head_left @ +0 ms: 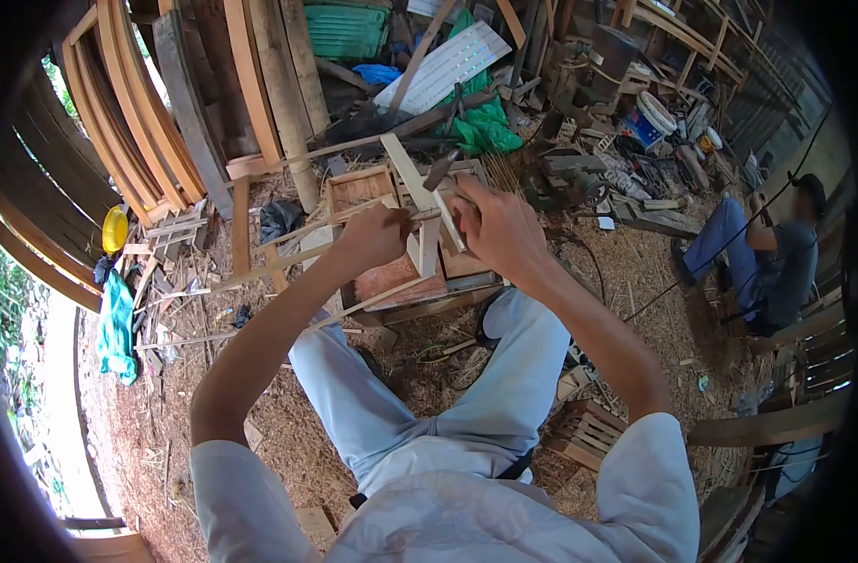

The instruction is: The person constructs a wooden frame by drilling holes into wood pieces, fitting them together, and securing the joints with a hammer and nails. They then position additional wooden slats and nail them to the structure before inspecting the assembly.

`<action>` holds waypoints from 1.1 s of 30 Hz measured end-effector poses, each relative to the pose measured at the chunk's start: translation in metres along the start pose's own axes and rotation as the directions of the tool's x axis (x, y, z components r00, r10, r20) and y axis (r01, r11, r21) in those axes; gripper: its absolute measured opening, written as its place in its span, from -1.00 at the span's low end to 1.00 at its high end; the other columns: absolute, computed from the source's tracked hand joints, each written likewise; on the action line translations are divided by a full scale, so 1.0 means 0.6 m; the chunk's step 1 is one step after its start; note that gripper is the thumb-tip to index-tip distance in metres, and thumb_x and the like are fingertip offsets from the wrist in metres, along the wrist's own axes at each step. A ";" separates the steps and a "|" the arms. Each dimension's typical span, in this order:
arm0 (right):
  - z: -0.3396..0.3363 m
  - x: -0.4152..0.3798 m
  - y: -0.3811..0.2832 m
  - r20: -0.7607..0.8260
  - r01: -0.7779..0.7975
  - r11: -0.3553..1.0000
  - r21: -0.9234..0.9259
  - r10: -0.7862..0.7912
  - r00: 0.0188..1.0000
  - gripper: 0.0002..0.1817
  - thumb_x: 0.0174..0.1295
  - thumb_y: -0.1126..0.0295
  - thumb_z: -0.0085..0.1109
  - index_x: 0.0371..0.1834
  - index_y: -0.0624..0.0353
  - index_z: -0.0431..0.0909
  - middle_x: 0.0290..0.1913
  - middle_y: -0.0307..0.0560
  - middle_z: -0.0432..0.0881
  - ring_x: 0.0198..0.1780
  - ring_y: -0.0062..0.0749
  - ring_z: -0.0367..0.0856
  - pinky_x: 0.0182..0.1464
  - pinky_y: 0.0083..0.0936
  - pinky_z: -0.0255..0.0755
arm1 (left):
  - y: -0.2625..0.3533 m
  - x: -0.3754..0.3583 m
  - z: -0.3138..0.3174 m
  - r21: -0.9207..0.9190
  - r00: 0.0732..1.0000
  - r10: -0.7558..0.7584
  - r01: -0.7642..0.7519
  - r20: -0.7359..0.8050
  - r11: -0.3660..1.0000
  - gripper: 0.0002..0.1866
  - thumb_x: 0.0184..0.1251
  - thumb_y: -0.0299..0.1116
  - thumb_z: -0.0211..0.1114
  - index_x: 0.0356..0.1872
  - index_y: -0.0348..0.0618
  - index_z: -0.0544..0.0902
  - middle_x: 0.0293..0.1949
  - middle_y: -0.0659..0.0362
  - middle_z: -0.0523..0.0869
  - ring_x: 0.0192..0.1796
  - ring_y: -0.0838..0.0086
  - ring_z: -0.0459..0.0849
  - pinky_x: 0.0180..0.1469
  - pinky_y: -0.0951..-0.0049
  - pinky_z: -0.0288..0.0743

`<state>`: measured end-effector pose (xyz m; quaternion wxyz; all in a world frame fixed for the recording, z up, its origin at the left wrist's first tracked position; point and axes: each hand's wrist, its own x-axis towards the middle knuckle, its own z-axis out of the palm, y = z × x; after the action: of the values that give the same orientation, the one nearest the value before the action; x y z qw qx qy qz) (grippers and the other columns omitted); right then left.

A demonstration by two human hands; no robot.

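Observation:
My left hand (377, 235) is closed in a pinch over the wooden pieces; a thin pale bit shows at its fingertips, too small to name. Close by on the right, my right hand (499, 225) is closed around what looks like a hammer (438, 171), its dark head showing past the fingers and its handle mostly hidden. Between the hands a pale wooden strip (405, 169) slants down to the right, with a shorter wooden piece (430, 246) crossing below it. Under them lies a wooden frame (438, 305) with reddish boards (396, 286).
Wood shavings and scraps cover the ground (626, 328). Long boards (133, 103) lean at the left. A slatted wooden piece (584, 433) lies by my right leg. Another person (785, 253) sits at the right, near a cable and a clutter of tools and buckets (649, 117).

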<state>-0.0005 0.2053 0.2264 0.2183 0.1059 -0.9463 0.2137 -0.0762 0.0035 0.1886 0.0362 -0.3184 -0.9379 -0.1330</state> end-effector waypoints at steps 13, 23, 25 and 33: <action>-0.012 0.000 -0.010 0.102 -0.046 0.996 -0.072 0.054 0.993 -0.80 0.31 0.31 0.07 -0.04 0.03 0.52 -0.51 0.19 0.60 -0.41 0.20 0.59 -0.38 0.04 0.42 | 0.014 0.002 -0.006 0.022 0.999 -0.029 0.028 0.039 0.999 -0.75 0.37 -0.19 0.12 -0.08 0.02 0.69 -0.50 -0.05 0.68 -0.37 0.03 0.69 -0.33 0.02 0.56; -0.001 0.002 -0.009 0.027 -0.010 0.998 0.065 0.009 1.000 -0.80 0.33 0.28 0.05 -0.06 0.02 0.56 -0.43 0.22 0.62 -0.34 0.20 0.60 -0.32 0.02 0.45 | 0.009 -0.003 0.019 0.066 0.998 -0.009 0.013 -0.063 0.998 -0.81 0.36 -0.28 0.11 -0.22 -0.06 0.67 -0.51 -0.05 0.67 -0.39 0.05 0.68 -0.34 0.07 0.53; -0.001 0.001 -0.007 0.061 -0.008 1.000 -0.022 0.009 0.998 -0.66 0.14 0.31 0.30 -0.03 0.06 0.48 -0.50 0.13 0.64 -0.40 0.12 0.66 -0.38 -0.06 0.50 | 0.010 -0.002 0.018 -0.003 0.999 -0.030 0.030 -0.043 1.000 -0.81 0.35 -0.29 0.11 -0.22 -0.07 0.67 -0.51 -0.05 0.66 -0.39 0.04 0.67 -0.34 0.06 0.53; -0.001 0.004 -0.009 0.114 -0.012 1.000 -0.026 0.015 0.993 -0.56 0.11 0.33 0.32 0.09 0.03 0.48 -0.46 0.18 0.65 -0.35 0.11 0.68 -0.34 -0.09 0.54 | 0.008 -0.010 0.021 0.039 0.997 -0.008 0.011 -0.075 0.999 -0.81 0.35 -0.30 0.11 -0.24 -0.10 0.67 -0.51 -0.06 0.66 -0.39 0.03 0.67 -0.33 0.04 0.51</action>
<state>-0.0005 0.2008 0.2299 0.1638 0.1085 -0.9606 0.1967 -0.0683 0.0073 0.1768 0.0769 -0.3081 -0.9398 -0.1263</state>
